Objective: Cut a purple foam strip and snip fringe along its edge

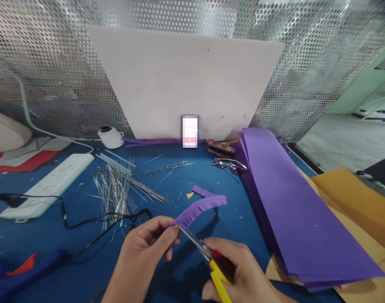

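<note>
Between the thumb and fingers of my left hand (150, 246) is a purple paper strip (200, 209), its lower edge cut into a fringe. The strip curves up and to the right, above the blue table. My right hand (236, 265) grips scissors (218, 275) with yellow handles, their blades pointing up-left. The blade tips meet the strip's edge right beside my left thumb. Behind the fringed strip lies a small purple paper piece (202, 191), next to a tiny tan scrap (190, 195).
Purple sheets (293, 202) and tan paper (353, 202) are stacked at the right. Thin wires (115, 189) lie at left, near a white power strip (53, 181). A blue glue gun (28, 273) with a black cord is front left. Glasses (229, 165) and a phone (190, 131) sit at the back.
</note>
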The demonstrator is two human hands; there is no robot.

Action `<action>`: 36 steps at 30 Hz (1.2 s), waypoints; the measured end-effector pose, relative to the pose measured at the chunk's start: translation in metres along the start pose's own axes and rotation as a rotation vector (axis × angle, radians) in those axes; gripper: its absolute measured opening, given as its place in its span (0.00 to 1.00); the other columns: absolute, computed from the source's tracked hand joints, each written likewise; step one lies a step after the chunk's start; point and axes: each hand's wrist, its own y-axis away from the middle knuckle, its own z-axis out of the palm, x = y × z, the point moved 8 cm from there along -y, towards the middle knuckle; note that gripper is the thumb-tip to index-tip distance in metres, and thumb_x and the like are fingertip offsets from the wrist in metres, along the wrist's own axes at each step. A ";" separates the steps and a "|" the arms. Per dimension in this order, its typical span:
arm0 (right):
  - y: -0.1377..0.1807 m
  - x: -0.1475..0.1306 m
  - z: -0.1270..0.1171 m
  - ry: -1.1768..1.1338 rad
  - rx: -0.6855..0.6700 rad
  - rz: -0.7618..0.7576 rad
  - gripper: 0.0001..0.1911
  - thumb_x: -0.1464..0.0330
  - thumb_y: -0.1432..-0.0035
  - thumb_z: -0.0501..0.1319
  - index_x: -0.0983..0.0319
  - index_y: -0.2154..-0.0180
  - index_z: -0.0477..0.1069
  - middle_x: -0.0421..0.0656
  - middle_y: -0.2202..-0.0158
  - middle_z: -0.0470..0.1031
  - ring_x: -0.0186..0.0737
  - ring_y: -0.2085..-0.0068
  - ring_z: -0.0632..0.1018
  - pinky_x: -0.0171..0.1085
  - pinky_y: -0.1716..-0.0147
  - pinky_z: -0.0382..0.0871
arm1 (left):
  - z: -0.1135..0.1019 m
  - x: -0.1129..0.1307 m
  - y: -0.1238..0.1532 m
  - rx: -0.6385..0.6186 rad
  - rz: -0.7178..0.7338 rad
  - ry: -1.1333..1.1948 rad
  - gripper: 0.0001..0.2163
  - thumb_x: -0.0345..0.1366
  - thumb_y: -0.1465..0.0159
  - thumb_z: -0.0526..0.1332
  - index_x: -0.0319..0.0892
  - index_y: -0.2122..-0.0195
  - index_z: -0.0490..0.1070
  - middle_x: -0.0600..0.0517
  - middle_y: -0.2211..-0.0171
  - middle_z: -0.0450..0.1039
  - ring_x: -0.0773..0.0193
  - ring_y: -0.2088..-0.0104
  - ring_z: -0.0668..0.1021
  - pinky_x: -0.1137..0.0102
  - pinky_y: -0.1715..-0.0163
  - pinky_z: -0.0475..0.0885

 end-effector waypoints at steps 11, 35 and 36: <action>-0.002 -0.002 0.002 -0.005 -0.026 0.014 0.23 0.55 0.56 0.73 0.62 0.74 0.65 0.32 0.77 0.54 0.30 0.75 0.54 0.31 0.79 0.48 | -0.001 -0.003 -0.002 0.039 -0.020 0.042 0.12 0.44 0.46 0.69 0.40 0.72 0.78 0.54 0.79 0.74 0.70 0.82 0.68 0.75 0.80 0.63; -0.003 0.012 0.015 -0.277 -0.109 0.024 0.23 0.54 0.55 0.73 0.63 0.70 0.66 0.31 0.78 0.50 0.28 0.76 0.51 0.31 0.80 0.45 | 0.009 -0.014 0.001 -0.070 -0.194 0.296 0.10 0.41 0.47 0.71 0.41 0.74 0.76 0.56 0.79 0.72 0.74 0.81 0.67 0.79 0.81 0.61; -0.003 0.011 0.014 -0.268 -0.107 0.009 0.22 0.55 0.55 0.72 0.63 0.70 0.66 0.31 0.78 0.50 0.28 0.75 0.52 0.31 0.80 0.45 | 0.008 -0.013 0.000 -0.064 -0.180 0.274 0.10 0.41 0.47 0.71 0.40 0.74 0.76 0.56 0.79 0.73 0.74 0.81 0.67 0.79 0.81 0.61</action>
